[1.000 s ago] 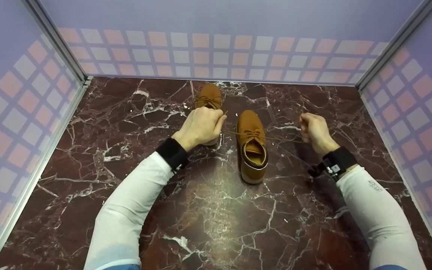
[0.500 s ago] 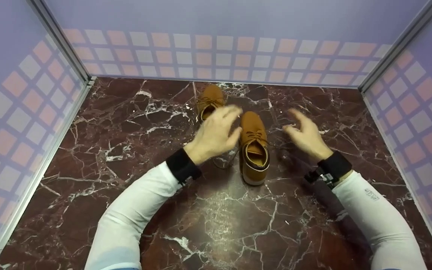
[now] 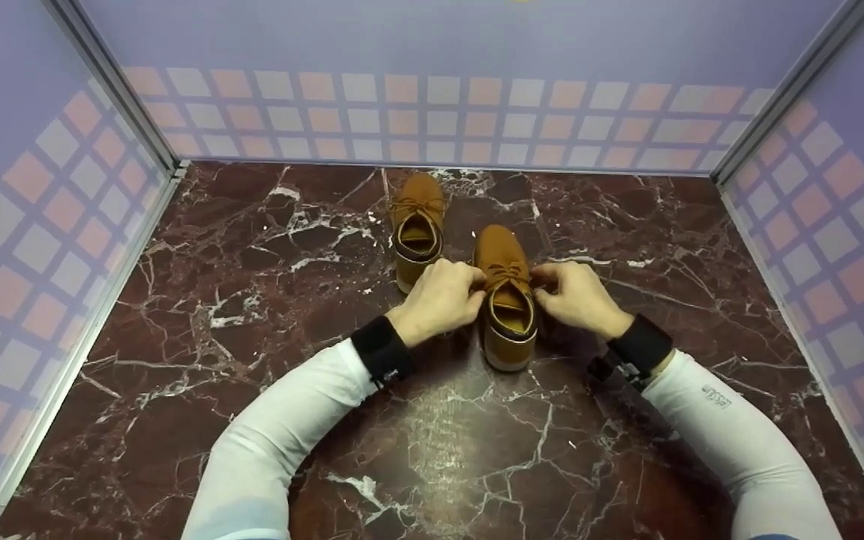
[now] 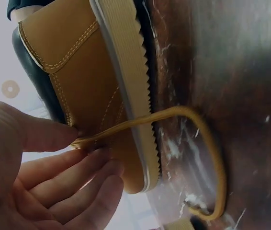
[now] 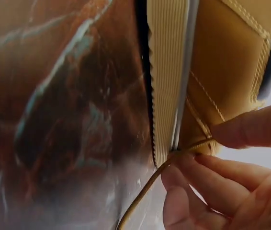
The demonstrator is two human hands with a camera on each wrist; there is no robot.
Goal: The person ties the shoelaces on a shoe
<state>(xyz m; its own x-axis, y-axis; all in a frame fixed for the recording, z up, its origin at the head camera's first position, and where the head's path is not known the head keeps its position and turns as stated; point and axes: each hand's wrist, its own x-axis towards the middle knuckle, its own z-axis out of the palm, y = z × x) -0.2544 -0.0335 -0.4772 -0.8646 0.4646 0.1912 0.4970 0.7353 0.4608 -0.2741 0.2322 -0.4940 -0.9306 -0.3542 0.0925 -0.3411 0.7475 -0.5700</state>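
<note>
A tan lace-up shoe (image 3: 498, 246) stands upright on the floor between both hands, toe pointing away. My left hand (image 3: 443, 298) is at its left side. In the left wrist view, thumb and forefinger pinch a brown shoelace (image 4: 162, 115) close to the shoe, and its loose end curves down onto the floor. On the opposite side, my right hand (image 3: 576, 296) pinches the other shoelace end (image 5: 145, 191) near the eyelets, with the tail hanging past the sole. The laces cross over the shoe's tongue area.
A matching tan shoe (image 3: 418, 196) stands farther back on the left, its laces tied across the front. Dark red marble flooring (image 3: 432, 450) lies under both shoes. Purple panels with pink and white squares (image 3: 443, 120) enclose the back and sides.
Both hands were spread wide with the lace stretched between them. They released it, opened, then came in to the near shoe's sides and pinched the laces there.
</note>
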